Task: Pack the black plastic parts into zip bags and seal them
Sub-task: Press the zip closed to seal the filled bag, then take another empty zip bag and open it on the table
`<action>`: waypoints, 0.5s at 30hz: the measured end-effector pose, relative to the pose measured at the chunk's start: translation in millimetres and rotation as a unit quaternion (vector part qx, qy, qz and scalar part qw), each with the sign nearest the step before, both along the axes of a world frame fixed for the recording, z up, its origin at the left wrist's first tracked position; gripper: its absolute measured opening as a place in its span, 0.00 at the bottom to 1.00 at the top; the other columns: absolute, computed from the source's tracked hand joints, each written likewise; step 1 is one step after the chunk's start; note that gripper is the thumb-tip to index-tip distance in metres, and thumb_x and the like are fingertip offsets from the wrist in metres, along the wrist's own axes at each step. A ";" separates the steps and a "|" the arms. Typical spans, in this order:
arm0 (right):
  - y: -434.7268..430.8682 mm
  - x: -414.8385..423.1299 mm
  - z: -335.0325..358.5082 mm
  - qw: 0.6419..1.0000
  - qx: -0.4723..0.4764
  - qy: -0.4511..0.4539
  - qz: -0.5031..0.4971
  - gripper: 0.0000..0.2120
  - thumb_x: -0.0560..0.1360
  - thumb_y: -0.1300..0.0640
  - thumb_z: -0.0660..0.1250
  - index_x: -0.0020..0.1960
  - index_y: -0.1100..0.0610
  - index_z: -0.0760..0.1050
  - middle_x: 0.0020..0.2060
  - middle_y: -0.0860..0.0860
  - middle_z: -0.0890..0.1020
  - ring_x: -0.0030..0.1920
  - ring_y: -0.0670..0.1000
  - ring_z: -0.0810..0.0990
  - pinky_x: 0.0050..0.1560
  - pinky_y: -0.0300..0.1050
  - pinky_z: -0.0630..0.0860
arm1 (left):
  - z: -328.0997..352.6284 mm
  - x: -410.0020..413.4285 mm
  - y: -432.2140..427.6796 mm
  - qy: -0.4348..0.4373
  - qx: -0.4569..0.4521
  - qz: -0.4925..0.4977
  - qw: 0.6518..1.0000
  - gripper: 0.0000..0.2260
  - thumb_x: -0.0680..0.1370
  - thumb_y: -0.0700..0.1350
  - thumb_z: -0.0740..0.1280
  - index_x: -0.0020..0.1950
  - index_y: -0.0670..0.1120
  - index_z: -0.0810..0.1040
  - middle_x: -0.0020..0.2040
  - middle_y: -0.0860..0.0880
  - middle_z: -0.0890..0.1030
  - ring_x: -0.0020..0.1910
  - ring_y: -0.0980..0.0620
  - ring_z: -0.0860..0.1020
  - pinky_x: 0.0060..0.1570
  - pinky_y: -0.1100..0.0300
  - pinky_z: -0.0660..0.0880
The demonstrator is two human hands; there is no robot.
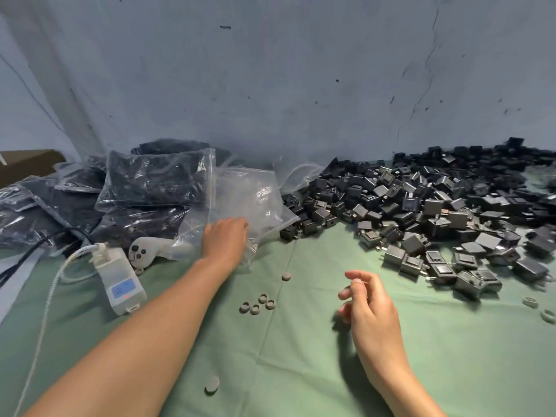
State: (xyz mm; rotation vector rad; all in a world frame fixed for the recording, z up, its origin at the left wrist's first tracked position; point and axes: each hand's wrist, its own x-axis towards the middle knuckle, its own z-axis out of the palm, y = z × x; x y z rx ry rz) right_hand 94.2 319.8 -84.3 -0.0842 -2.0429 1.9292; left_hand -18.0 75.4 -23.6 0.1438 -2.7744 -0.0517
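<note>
A big heap of loose black plastic parts (pixel 427 206) covers the right and back of the green cloth. Clear empty zip bags (pixel 255 194) lie in a stack at the middle, against the wall. My left hand (pixel 224 242) reaches onto the near edge of that stack and its fingers touch the top bag; whether they pinch it is hidden. Filled, sealed bags of black parts (pixel 150 179) pile up on the left. My right hand (pixel 365 299) hovers above the cloth near the heap, fingers loosely curled and holding nothing.
A white device with a lit blue screen (pixel 122 284) and its cable lies at the left. A grey controller (pixel 144 251) sits beside it. Several small grey round caps (pixel 258 303) are scattered on the green cloth (pixel 301 356). A brown box (pixel 27 164) stands far left.
</note>
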 end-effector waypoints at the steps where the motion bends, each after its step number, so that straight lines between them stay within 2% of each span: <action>1: 0.7 -0.5 0.2 1.000 -0.010 -0.002 -0.002 0.10 0.84 0.58 0.57 0.52 0.49 0.76 0.36 0.51 0.81 0.29 0.46 0.78 0.32 0.39 0.74 | 9.6 2.5 4.7 0.035 0.040 0.000 0.999 0.12 0.85 0.47 0.57 0.59 0.48 0.78 0.57 0.47 0.82 0.56 0.44 0.78 0.58 0.51 0.67; 3: 1.1 -4.0 -0.5 0.998 -0.059 -0.015 0.001 0.10 0.84 0.59 0.57 0.52 0.51 0.76 0.37 0.52 0.80 0.29 0.47 0.78 0.32 0.42 0.74 | 33.5 11.2 20.9 0.119 0.133 -0.068 0.982 0.11 0.85 0.45 0.58 0.57 0.47 0.79 0.55 0.47 0.83 0.53 0.44 0.79 0.59 0.50 0.69; 5: 5.6 -7.2 4.9 0.990 -0.134 -0.036 0.005 0.10 0.85 0.59 0.55 0.54 0.55 0.76 0.39 0.54 0.80 0.29 0.47 0.79 0.30 0.39 0.75 | 55.7 29.5 46.6 0.196 0.182 -0.215 0.939 0.08 0.82 0.42 0.63 0.56 0.48 0.81 0.54 0.50 0.84 0.57 0.48 0.79 0.65 0.48 0.69; 7: 15.4 -8.8 13.0 0.970 -0.229 -0.079 0.028 0.11 0.85 0.58 0.54 0.55 0.57 0.75 0.42 0.57 0.80 0.32 0.50 0.80 0.32 0.39 0.76 | 63.8 56.3 70.2 0.215 0.173 -0.336 0.901 0.09 0.79 0.39 0.65 0.54 0.51 0.80 0.53 0.55 0.83 0.64 0.54 0.75 0.73 0.49 0.59; 8: 21.7 -6.9 17.6 0.952 -0.281 -0.105 0.053 0.12 0.85 0.56 0.53 0.57 0.58 0.74 0.46 0.58 0.81 0.35 0.52 0.80 0.35 0.41 0.76 | 60.8 70.0 77.7 0.203 0.166 -0.367 0.892 0.09 0.78 0.39 0.65 0.52 0.53 0.79 0.53 0.57 0.83 0.67 0.57 0.72 0.75 0.51 0.53; 10: 37.2 0.6 21.1 0.916 -0.370 -0.135 0.071 0.14 0.85 0.54 0.53 0.62 0.60 0.73 0.53 0.59 0.80 0.43 0.54 0.81 0.42 0.46 0.75 | 47.3 90.9 82.4 0.156 0.159 -0.371 0.901 0.11 0.77 0.38 0.66 0.48 0.55 0.78 0.58 0.59 0.81 0.72 0.56 0.67 0.77 0.54 0.44; 12: 56.1 16.6 27.2 0.911 -0.393 -0.096 0.078 0.17 0.82 0.57 0.58 0.66 0.66 0.72 0.56 0.50 0.81 0.53 0.46 0.82 0.55 0.49 0.73 | 32.9 101.8 78.2 0.082 0.134 -0.313 0.937 0.14 0.78 0.36 0.67 0.49 0.57 0.81 0.71 0.55 0.73 0.78 0.51 0.58 0.77 0.53 0.38; 13: 66.3 23.7 24.9 0.905 -0.407 -0.077 0.095 0.19 0.80 0.57 0.61 0.67 0.67 0.72 0.55 0.46 0.81 0.58 0.42 0.80 0.60 0.50 0.71 | 26.2 104.8 74.7 0.037 0.114 -0.270 0.955 0.18 0.78 0.34 0.66 0.54 0.58 0.81 0.77 0.52 0.65 0.80 0.49 0.53 0.77 0.52 0.36; 15: 86.5 47.7 20.5 0.890 -0.439 -0.054 0.109 0.23 0.76 0.50 0.63 0.67 0.60 0.73 0.54 0.52 0.82 0.55 0.53 0.81 0.57 0.55 0.73 | 15.1 113.8 68.0 -0.033 0.145 -0.177 0.973 0.31 0.74 0.28 0.61 0.67 0.58 0.76 0.81 0.48 0.55 0.81 0.47 0.48 0.78 0.51 0.39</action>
